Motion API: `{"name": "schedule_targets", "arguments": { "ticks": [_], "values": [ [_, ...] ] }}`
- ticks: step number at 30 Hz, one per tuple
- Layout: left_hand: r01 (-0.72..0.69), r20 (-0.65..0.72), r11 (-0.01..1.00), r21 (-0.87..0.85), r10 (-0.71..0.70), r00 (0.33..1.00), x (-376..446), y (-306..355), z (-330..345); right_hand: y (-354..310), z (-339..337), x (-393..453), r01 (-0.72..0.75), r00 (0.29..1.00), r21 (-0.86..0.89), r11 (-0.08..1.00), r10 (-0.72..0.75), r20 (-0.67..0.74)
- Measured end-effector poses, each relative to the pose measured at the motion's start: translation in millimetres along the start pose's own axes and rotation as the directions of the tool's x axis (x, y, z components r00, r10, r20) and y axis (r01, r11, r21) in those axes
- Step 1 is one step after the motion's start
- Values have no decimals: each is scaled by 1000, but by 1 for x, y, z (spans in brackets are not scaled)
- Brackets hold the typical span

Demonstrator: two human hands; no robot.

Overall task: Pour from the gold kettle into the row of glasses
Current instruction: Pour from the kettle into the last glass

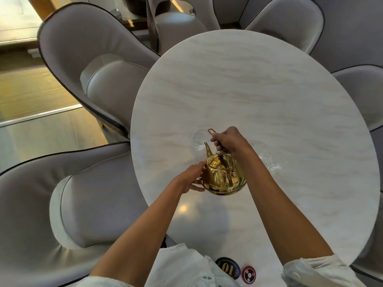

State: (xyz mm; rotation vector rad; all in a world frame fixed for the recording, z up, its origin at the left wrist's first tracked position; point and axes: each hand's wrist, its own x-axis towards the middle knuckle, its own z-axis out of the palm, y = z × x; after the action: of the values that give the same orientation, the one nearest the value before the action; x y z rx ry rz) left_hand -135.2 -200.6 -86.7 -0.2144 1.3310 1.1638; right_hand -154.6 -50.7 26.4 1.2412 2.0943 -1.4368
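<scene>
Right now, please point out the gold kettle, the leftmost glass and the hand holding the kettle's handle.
gold kettle point(222, 177): head view, on its shiny body.
leftmost glass point(199, 139): head view, on its clear bowl.
right hand point(230, 141): head view, on its back.

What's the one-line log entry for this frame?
phase: pouring | right hand: grips handle of gold kettle | left hand: steadies body | spout: over leftmost glass | table

Round pale marble table point(269, 100) among grey cushioned chairs point(89, 65), sunlit wooden floor point(24, 90)
</scene>
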Motion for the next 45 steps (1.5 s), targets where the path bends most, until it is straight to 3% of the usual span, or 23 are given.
{"name": "schedule_targets", "arguments": {
  "ticks": [45],
  "values": [
    [-13,28,999,-32,14,1000,-4,-1,1,-6,2,-3,-2,1000,-16,1000,3,8]
  ]
}}
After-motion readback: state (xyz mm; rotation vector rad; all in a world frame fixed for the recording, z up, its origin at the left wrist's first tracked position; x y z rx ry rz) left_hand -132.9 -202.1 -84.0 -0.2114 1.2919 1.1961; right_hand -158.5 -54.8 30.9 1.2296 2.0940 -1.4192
